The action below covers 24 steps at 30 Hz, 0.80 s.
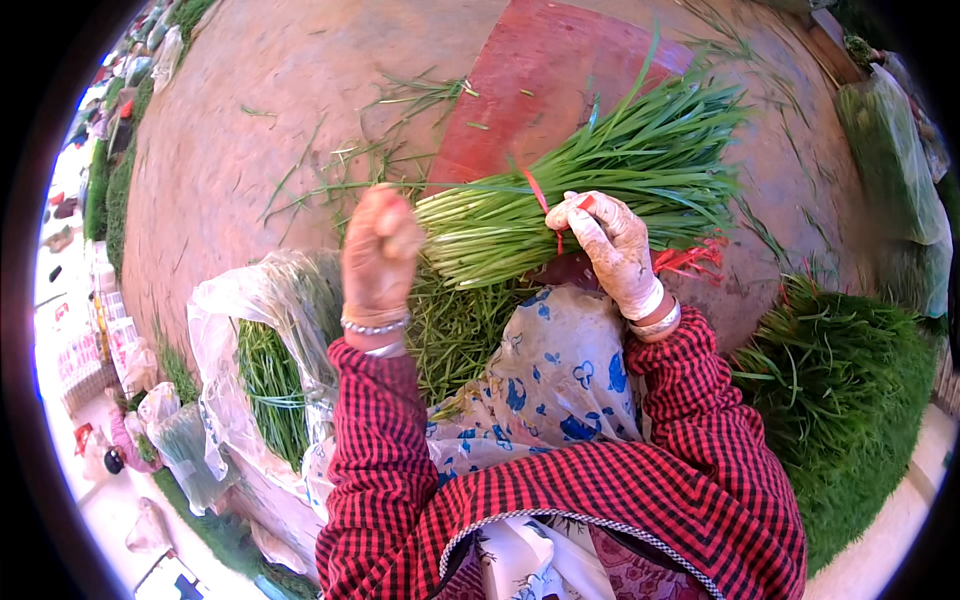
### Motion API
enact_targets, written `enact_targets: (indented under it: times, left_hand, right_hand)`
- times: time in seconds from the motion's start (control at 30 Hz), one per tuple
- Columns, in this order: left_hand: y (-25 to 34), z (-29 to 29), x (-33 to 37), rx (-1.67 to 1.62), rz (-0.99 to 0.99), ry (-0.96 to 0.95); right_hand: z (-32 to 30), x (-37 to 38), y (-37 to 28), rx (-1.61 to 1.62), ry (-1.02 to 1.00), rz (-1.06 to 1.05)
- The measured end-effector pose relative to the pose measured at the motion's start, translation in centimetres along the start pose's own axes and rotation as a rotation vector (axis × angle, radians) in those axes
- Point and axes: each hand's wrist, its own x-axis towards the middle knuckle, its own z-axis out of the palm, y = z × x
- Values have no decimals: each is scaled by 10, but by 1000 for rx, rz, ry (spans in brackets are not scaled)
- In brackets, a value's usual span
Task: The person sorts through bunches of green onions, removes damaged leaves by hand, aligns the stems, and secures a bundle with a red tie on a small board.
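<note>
Facing a bundle of long green stalks (600, 175), pale at left, fanning leafily rightward just beyond the blue-printed apron (565, 350); pinching its red tie (536, 188) in the right hand (615, 250); curling the left hand (380, 245) closed, blurring too much to tell any hold.

Red-and-black checked sleeves (385, 450); silvery beaded bracelet (374, 327); pale lap covering (545, 375), blue blotches.

Brown floor (230, 150) spreads before me
A flat red patch (540, 80) crosses it; bright light glares on my left.
</note>
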Motion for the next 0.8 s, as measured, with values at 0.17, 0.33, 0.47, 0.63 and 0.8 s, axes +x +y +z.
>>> enact_targets:
  times: [0.17,0.33,0.47,0.63,0.8]
  left_hand:
    - [68,-31,-38,27,489,256]
    - [58,-4,-7,1085,600,866]
    - [-13,58,47,1831,182,274]
    - [-36,57,73,2084,29,-44]
    - [-38,49,76,1901,-6,62]
  right_hand:
    - [2,1,3,-29,-8,-42]
    - [0,3,1,-90,-23,-43]
    - [-4,4,2,-87,-31,-49]
    - [-2,5,3,-91,-65,-95]
    - [-2,6,2,-61,-36,-73]
